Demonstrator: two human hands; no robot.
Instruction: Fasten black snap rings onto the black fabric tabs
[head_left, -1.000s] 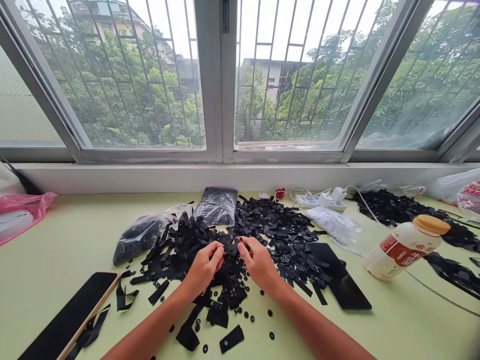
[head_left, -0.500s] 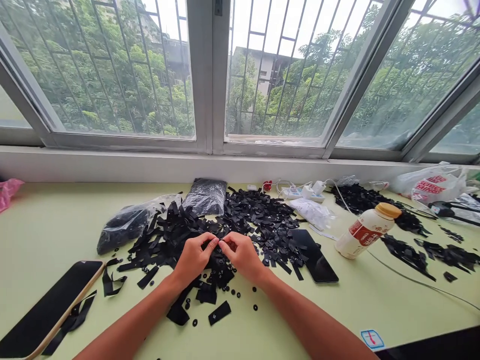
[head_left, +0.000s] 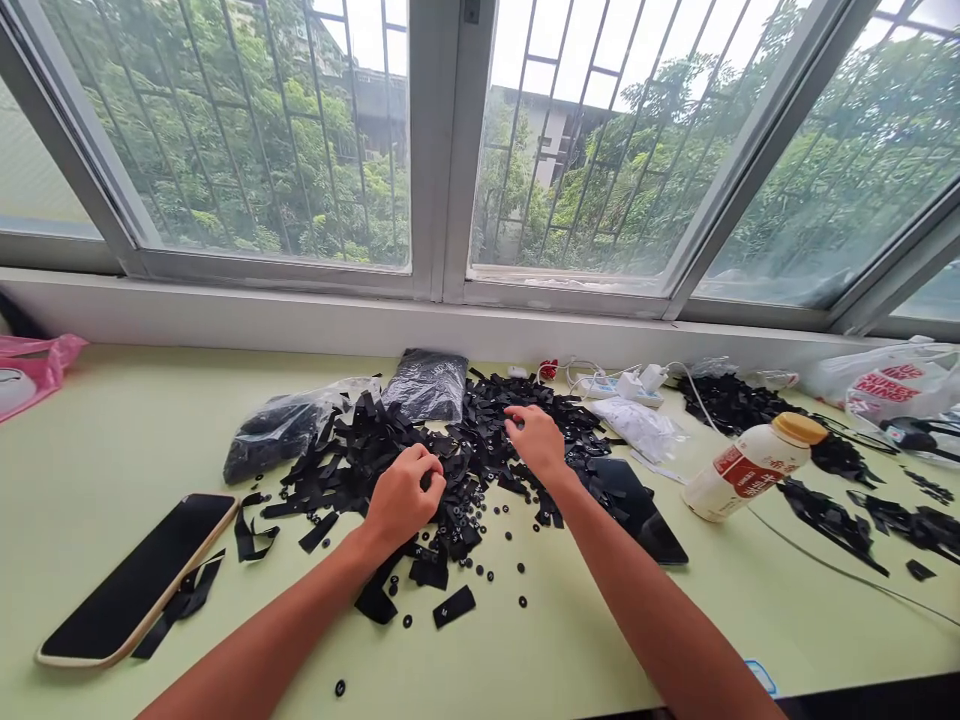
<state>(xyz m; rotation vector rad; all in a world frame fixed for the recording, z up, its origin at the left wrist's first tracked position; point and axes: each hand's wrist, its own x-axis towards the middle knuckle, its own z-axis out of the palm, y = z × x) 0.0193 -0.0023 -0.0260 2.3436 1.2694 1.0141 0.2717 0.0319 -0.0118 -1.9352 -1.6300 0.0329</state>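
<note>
My left hand is over the near left part of a heap of black fabric strips. Its fingers are curled in towards the thumb, and whatever they might hold is hidden. Farther out, my right hand reaches over the heap's right part, fingers a little apart with nothing visible in them. Small black discs with holes lie scattered among the strips and in front of them. One loose black strip near me bears a pale letter.
A phone lies at left, and a dark tablet-like slab at right. Behind the heap are two plastic bags of black pieces. A bottle, a power strip with cables and more black strips are on the right.
My hands were together over the heap; now they are apart. The right hand has moved away and to the right, while the left has curled. The camera view has shifted slightly.
</note>
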